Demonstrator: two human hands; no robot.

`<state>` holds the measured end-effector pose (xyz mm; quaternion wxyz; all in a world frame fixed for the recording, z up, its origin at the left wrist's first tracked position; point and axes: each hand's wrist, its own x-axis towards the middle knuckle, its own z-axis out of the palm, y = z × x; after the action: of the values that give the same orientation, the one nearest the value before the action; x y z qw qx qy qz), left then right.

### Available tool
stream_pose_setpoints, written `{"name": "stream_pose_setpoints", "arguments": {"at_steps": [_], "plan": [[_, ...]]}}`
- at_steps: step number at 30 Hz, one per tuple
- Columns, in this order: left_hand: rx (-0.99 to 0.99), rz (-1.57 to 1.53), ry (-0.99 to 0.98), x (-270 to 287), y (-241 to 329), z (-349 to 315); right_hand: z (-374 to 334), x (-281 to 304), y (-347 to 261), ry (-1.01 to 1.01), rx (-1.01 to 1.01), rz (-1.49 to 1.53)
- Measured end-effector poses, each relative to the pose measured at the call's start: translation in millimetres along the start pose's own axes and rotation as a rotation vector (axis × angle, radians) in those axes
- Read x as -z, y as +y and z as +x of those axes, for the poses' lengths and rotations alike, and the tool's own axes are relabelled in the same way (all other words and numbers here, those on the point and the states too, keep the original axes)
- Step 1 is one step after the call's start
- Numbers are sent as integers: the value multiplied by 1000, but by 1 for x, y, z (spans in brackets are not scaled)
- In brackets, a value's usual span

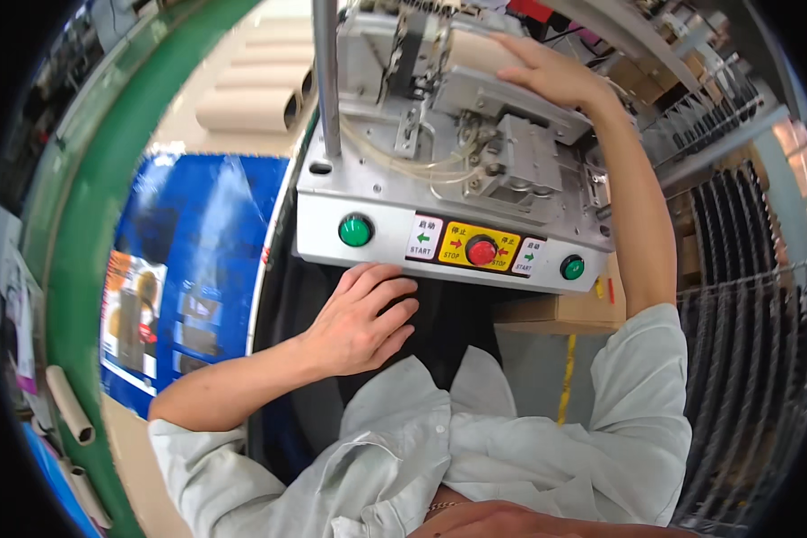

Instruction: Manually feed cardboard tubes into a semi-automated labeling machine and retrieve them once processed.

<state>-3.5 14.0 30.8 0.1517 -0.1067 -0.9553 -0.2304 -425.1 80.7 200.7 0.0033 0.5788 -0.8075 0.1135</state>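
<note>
A silver bench machine point(377, 206) stands in front of me, with green buttons at both ends of its front panel and a red one in the middle. A beige cardboard tube point(475, 54) lies in the machine's upper part. My right hand point(556, 76) reaches over the machine and grips the tube's right end, fingers on top and thumb toward me; its palm side is hidden. Just under the panel's left half is my left hand point(363, 318), fingers loosely bent and apart, with nothing visible in it. Its fingertips are close to the panel's lower edge.
Several cardboard tubes point(247, 109) lie on the table at the upper left. A blue printed sheet point(206, 233) covers the table beside the machine. A metal post point(326, 81) rises at the machine's left. Below its right side sits a cardboard box point(565, 312); dark racks point(735, 233) stand farther right.
</note>
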Motion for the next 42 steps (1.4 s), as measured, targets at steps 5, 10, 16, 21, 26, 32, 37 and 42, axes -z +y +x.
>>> {"name": "stream_pose_setpoints", "arguments": {"at_steps": [5, 10, 16, 21, 26, 32, 37, 42], "plan": [[42, 330, 244, 0, 5, 0, -43, -21, 16, 520, 127, 27], [153, 458, 195, -7, 3, -12, -183, -74, -43, 972, 45, 242], [115, 531, 55, 0, 10, -12, -234, -143, -57, 1000, 18, 81], [103, 570, 60, -11, 0, -16, -252, -152, -66, 1083, 20, 199], [65, 564, 124, -20, -3, -14, -307, -205, -135, 993, 18, 423], [41, 578, 115, -23, 5, -33, -338, -247, -221, 817, -77, 741], [65, 623, 124, -20, -6, -34, -341, -287, -223, 564, -70, 790], [73, 631, 127, -19, -2, -33, -352, -326, -213, 453, -159, 825]]}}
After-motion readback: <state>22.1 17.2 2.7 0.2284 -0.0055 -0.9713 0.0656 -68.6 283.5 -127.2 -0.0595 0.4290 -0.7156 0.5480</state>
